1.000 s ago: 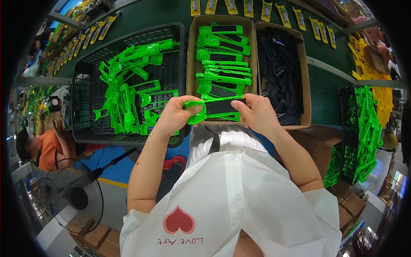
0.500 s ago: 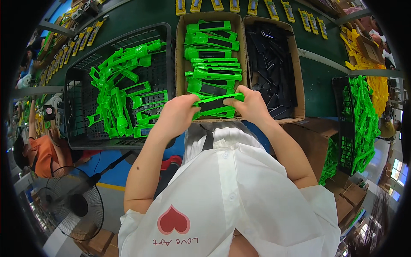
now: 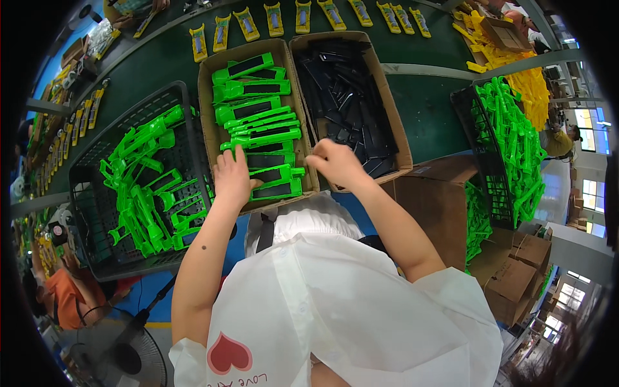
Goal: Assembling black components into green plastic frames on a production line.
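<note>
Bright green plastic frames, several with black panels set in them, lie in a row in a cardboard box (image 3: pixel 205 103) in front of me. My left hand (image 3: pixel 233 177) is open, fingers spread, at the left ends of the nearest green frames (image 3: pixel 277 173). My right hand (image 3: pixel 336 162) is above the divide between this box and a second cardboard box (image 3: pixel 401 138). Its fingers are curled in, and nothing shows in them. Loose dark panels (image 3: pixel 345 97) fill the second box.
A black plastic basket (image 3: pixel 80 193) of loose green frames stands at the left. Another black basket (image 3: pixel 485 155), heaped with green frames, is at the right. Yellow parts (image 3: pixel 516 77) lie beyond it. Yellow-and-blue pieces (image 3: pixel 274 19) line the green table (image 3: pixel 425 97). A fan (image 3: pixel 129 355) stands lower left.
Both hands have let go of the green frame with its black panel, which now lies in the box. The hands have moved apart. The view has turned, shifting the boxes leftward.
</note>
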### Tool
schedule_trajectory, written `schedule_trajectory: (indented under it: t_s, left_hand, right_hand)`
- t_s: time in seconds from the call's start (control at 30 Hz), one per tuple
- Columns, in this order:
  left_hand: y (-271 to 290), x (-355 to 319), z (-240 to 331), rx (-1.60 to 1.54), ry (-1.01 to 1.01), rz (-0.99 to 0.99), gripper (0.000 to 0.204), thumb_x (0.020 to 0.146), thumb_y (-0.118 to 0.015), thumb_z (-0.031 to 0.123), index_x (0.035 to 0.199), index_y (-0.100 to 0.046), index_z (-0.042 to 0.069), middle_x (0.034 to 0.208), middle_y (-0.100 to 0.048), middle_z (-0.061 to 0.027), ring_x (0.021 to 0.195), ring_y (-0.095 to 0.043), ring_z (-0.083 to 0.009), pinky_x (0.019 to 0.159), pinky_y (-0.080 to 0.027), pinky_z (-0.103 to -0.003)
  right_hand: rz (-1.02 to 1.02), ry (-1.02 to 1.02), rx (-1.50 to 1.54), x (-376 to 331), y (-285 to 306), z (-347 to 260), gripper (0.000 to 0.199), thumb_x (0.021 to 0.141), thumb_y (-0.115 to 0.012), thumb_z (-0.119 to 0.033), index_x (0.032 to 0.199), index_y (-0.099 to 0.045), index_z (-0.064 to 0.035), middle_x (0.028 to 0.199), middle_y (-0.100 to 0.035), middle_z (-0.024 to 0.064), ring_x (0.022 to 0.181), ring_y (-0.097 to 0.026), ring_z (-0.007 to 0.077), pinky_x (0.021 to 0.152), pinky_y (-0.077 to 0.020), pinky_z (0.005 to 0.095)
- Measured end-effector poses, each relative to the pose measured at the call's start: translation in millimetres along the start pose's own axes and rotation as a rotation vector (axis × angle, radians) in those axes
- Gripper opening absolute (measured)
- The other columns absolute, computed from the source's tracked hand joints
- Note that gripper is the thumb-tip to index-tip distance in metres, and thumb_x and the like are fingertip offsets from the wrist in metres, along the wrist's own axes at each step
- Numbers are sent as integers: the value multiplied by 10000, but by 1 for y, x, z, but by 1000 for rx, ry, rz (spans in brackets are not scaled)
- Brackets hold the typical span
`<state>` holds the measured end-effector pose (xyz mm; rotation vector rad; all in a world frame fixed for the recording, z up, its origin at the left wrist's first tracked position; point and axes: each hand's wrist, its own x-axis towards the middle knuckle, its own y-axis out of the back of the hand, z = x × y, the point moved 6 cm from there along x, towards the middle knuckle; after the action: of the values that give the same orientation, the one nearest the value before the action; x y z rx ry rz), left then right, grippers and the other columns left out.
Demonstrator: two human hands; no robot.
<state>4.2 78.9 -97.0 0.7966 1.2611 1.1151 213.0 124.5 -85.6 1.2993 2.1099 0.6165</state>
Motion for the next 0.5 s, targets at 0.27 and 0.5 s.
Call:
schedule_trajectory:
  t_s: [0.27,0.5]
  left_hand:
    - [1,-1,-4,52,88,85,1108,419,-815,346,1298,-215,38,1262,-288,-154,1212,-238,-327,974,-237,-492]
    - [60,-39,-21,-503,-133,804,410,694,-618,92,1065,-467,6,1066,-438,-160,1004,-397,-328,863,-335,-398]
  right_hand:
    - [111,-507,-576,18,78,112,385,677,-683,-334,825,-592,9,882,-592,224,860,-564,370,737,-457,424]
    - [267,33,-452,17,68,98,275,716,-631,-206,894,-563,-7,877,-543,160,849,-526,323,717,-437,386]
